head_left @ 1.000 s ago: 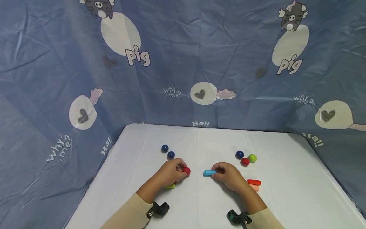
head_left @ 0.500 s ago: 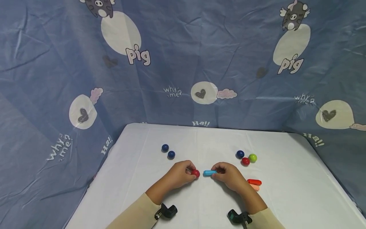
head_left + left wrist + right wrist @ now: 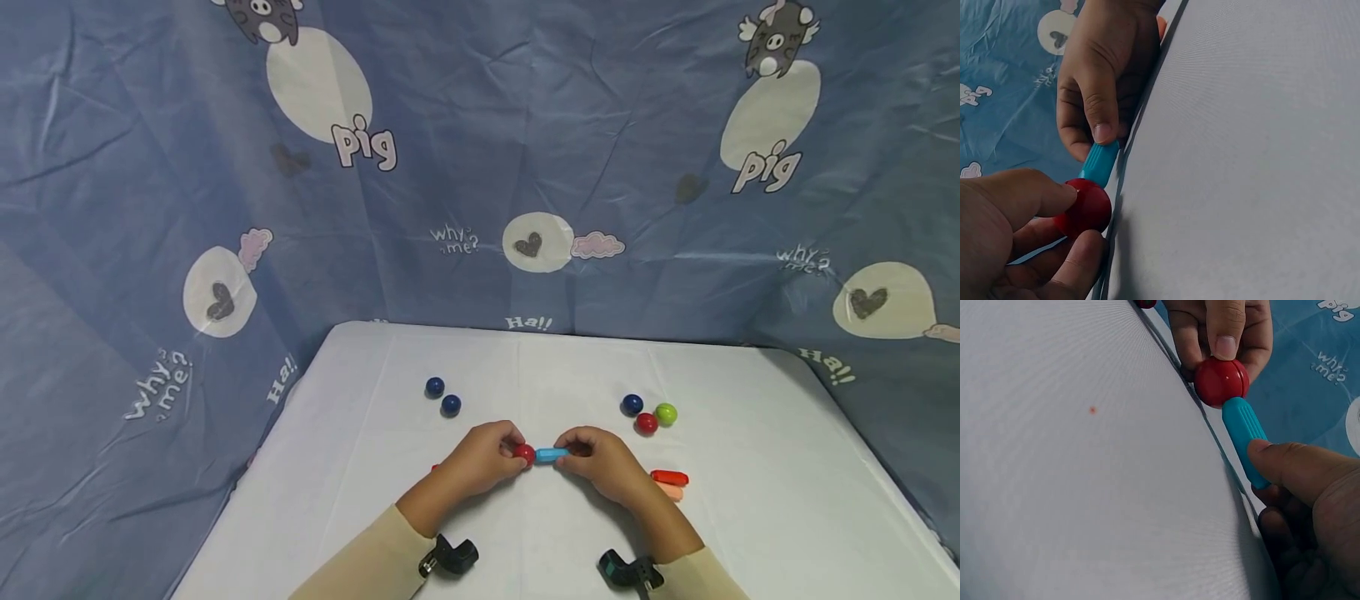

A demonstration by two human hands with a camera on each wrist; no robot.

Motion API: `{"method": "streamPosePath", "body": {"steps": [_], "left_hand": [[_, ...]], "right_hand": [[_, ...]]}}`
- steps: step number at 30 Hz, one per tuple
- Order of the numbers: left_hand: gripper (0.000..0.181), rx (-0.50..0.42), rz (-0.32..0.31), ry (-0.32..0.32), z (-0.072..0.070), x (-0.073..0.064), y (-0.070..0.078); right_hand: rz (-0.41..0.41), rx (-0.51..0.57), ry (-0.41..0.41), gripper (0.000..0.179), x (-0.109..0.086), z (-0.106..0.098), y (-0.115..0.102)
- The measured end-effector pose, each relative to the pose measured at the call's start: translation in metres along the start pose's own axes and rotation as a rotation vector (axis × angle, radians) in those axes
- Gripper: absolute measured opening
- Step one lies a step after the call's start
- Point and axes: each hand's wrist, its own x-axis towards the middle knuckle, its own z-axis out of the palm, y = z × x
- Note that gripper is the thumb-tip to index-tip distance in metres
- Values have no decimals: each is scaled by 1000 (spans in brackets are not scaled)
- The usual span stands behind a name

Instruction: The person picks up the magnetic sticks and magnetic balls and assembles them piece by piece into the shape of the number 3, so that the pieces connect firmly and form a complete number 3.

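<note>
My left hand [image 3: 486, 454] pinches a shiny red ball [image 3: 1088, 209] between thumb and fingers. Thumb and fingers of my right hand [image 3: 602, 461] grip a ribbed light-blue rod [image 3: 1244, 440], one end pointing left. In the right wrist view, the ball [image 3: 1219, 381] meets the rod's free end, and a thin seam runs round the ball. The two pieces line up end to end at the middle of the white table [image 3: 525, 542]. The rod's right part is hidden behind my right fingers.
Two dark blue balls [image 3: 451, 406] lie beyond my left hand. A dark blue ball [image 3: 632, 405], a red ball [image 3: 647, 423] and a green ball [image 3: 666, 414] sit back right. Beside my right wrist lie a red rod [image 3: 670, 477] and a peach rod [image 3: 670, 492].
My left hand has carried the red ball rightward until it meets the end of the light-blue rod. My right hand has stayed nearly still.
</note>
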Motion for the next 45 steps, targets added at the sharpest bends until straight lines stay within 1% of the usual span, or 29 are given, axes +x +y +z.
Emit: {"method": "streamPosePath", "body": {"steps": [4,11,16,25,31,35,38,40,42,45], "left_hand": [[20,16,-8,-2,2,-2,1],[19,41,16,12,3,-4,2],[19,40,5,18,4,-3,1],[20,24,-14,15,4,-3,2],[20,22,-17,19,4,-2,2],[21,22,-30,19,4,-1,4],[22,20,-44,20,5,0,5],[23,21,-54,19,5,0,5],[23,19,-59,19,5,-1,5],[23,17,-63,18,5,-3,4]], "right_hand": [[4,-3,-7,19,-2,2,0],[9,5,-6,19,-3,2,-2],[8,5,0,20,-4,1,-4],[15,2,24,21,-5,0,-3],[3,12,65,20,-4,-6,-4],[5,-7,123,19,-5,-18,-7],[-12,-44,203,18,-9,-32,-10],[-5,-68,269,19,-12,-42,-12],[32,-103,342,21,-14,-49,-11],[119,-138,437,28,-16,-56,-7]]}}
